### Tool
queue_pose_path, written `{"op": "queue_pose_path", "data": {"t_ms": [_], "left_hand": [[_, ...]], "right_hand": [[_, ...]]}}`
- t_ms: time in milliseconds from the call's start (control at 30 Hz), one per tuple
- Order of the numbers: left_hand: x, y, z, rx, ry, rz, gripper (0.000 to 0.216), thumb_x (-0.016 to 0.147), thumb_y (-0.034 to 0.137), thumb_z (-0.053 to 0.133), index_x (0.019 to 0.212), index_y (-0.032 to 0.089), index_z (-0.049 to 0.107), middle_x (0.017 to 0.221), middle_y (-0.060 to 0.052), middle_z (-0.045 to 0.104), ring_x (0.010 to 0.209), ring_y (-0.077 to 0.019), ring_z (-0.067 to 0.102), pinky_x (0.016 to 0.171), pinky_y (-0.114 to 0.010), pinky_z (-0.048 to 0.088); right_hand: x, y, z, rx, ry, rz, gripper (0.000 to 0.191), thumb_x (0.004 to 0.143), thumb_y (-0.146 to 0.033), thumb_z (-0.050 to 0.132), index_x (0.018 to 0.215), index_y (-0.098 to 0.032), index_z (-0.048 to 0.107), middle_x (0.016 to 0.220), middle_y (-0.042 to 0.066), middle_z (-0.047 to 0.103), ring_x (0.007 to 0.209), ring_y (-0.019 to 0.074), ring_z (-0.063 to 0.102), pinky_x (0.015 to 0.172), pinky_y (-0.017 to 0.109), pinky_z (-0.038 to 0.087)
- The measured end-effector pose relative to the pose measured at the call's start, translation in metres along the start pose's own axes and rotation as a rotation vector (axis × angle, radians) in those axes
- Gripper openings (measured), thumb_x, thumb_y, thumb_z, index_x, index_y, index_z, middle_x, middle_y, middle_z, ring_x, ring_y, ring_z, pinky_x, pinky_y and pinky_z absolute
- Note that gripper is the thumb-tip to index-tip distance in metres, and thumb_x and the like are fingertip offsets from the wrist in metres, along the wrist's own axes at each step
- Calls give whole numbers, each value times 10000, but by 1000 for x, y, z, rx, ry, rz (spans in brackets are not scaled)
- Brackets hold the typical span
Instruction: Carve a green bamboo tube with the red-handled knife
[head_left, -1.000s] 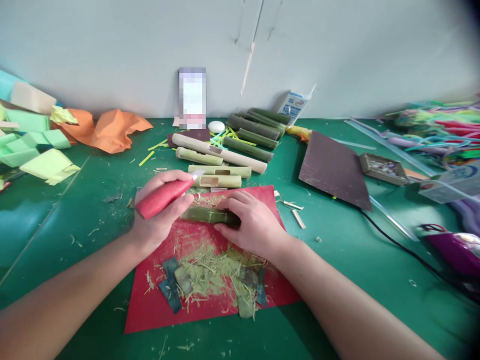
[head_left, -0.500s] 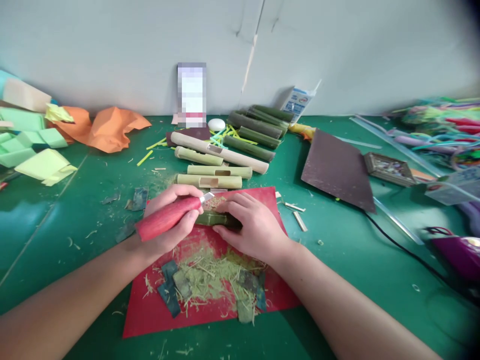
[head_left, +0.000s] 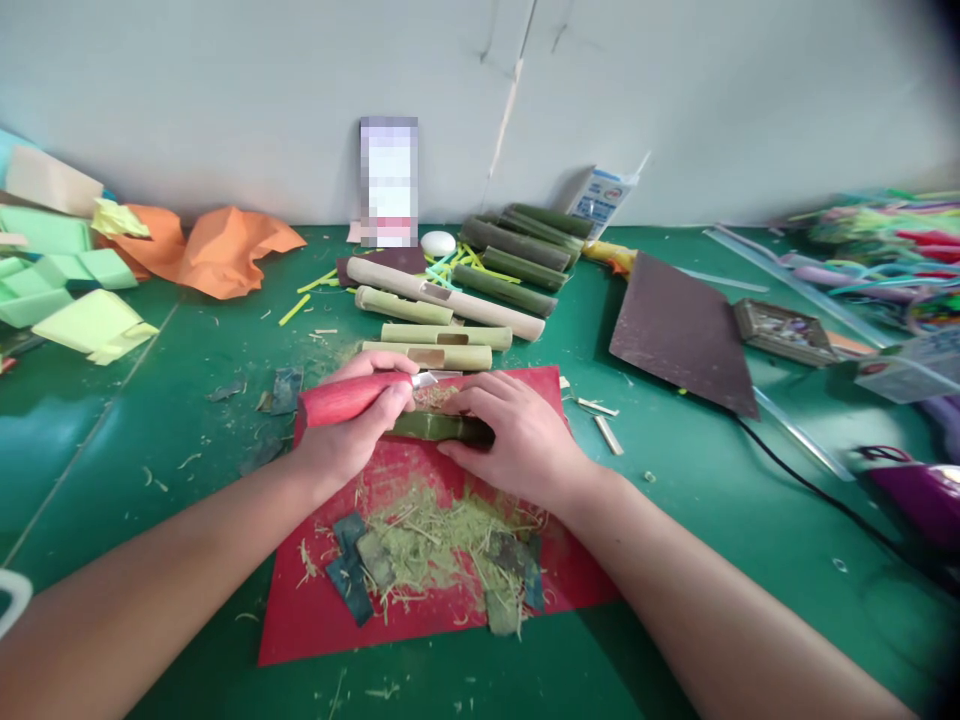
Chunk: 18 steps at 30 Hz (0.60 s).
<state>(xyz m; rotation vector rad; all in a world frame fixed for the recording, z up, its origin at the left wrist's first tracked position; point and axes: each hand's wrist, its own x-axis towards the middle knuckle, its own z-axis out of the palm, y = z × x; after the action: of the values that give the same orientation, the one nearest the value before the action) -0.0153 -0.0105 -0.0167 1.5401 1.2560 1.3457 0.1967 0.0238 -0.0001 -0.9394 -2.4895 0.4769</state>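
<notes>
My left hand [head_left: 337, 448] is closed around the red wooden handle of a carving knife [head_left: 352, 399]. Its short metal blade points right, just above a green bamboo tube [head_left: 429, 427]. The left fingers reach the tube's left end, but whether they grip it I cannot tell. On the tube's right part, my right hand [head_left: 525, 430] is closed, thumb on the near side and fingers on the far side. Beneath both hands lies a red sheet [head_left: 296, 625], strewn with pale green shavings [head_left: 427, 550] and dark cut bamboo pieces [head_left: 350, 585].
Beyond the sheet lie pale bamboo tubes with cut openings [head_left: 450, 357] and green bamboo tubes [head_left: 525, 262]. A phone [head_left: 388, 185] leans on the wall. Orange paper [head_left: 232, 250] is at left; a dark board [head_left: 682, 330] and a small box [head_left: 784, 332] are at right.
The knife handle has swung to a flatter angle, its butt end moving up and right, with the blade still by the tube. My right hand keeps its hold. The whole view has shifted slightly.
</notes>
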Motion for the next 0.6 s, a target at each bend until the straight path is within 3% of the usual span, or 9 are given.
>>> {"op": "queue_pose_path", "data": {"t_ms": [300, 500, 600], "left_hand": [[5, 16, -4, -65, -21, -41, 240, 901, 389, 644, 1028, 185, 647, 776, -17, 683, 602, -100, 595, 576, -224, 511], [10, 25, -8, -225, 32, -129, 331, 818, 477, 721, 955, 182, 666, 698, -4, 649, 532, -84, 537, 511, -209, 438], [14, 30, -9, -339, 71, -191, 433, 850, 599, 613, 880, 172, 682, 645, -14, 608, 493, -84, 499, 454, -217, 387]], "right_hand": [[-1, 5, -1, -96, -9, -76, 242, 917, -302, 582, 1014, -131, 725, 1035, 123, 714, 936, 263, 636, 842, 426, 521], [0, 5, 3, -46, -13, -42, 290, 816, -290, 687, 1058, -132, 707, 1019, 117, 712, 944, 268, 639, 844, 422, 532], [1, 5, 3, -39, -28, -34, 301, 784, -266, 708, 1064, -155, 704, 1041, 104, 718, 959, 266, 641, 856, 422, 529]]}}
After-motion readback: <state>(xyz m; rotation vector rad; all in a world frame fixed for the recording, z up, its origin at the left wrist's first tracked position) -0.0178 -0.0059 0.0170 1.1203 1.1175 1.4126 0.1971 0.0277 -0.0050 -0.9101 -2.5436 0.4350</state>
